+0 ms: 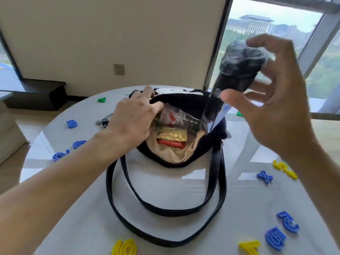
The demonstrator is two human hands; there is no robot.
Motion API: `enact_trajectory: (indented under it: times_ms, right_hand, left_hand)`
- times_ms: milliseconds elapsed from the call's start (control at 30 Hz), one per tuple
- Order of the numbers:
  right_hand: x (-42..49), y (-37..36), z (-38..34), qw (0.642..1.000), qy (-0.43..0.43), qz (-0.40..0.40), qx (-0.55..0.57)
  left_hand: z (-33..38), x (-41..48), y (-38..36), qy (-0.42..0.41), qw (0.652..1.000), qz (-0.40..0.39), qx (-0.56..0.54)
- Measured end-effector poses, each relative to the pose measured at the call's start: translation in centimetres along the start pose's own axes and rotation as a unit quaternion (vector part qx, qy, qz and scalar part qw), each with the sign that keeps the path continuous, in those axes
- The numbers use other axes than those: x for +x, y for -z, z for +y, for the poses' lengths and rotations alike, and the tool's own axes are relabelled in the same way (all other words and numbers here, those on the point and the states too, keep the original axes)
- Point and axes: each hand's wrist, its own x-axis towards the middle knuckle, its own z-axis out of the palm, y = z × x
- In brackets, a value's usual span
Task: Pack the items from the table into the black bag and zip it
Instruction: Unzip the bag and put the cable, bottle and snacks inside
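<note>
The black bag lies open in the middle of a round white table, its two black straps looped toward me. Inside, on the beige lining, I see a red-and-white pack, a yellow packet and a red bar. My left hand grips the far-left rim of the opening and holds it apart. My right hand holds a black electric shaver tilted over the bag's right side, its lower end reaching down into the opening beside a light blue item.
Plastic numbers and symbols are scattered around the table: blue ones on the left, blue and yellow ones on the right, yellow at the near edge, green at the back. A metal chain lies by my left wrist. A window stands behind on the right.
</note>
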Motion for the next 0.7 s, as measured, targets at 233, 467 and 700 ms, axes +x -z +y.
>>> enact_trajectory:
  times_ms: [233,467,700]
  right_hand:
    - [-1.3,-7.3,1.6,0.995,0.091,-0.020,-0.044]
    - [0.4,-9.4,3.5,0.937,0.150,-0.199,-0.244]
    - [1.4,-12.1,4.2,0.838,0.153,-0.287,-0.438]
  left_hand:
    - [-0.9,1.0,0.1,0.009,0.979,0.044,-0.200]
    - [-3.0,2.2,1.5,-0.017,0.948,-0.002,-0.319]
    - [-2.8,2.4,2.7,-0.024,0.952,-0.044,-0.301]
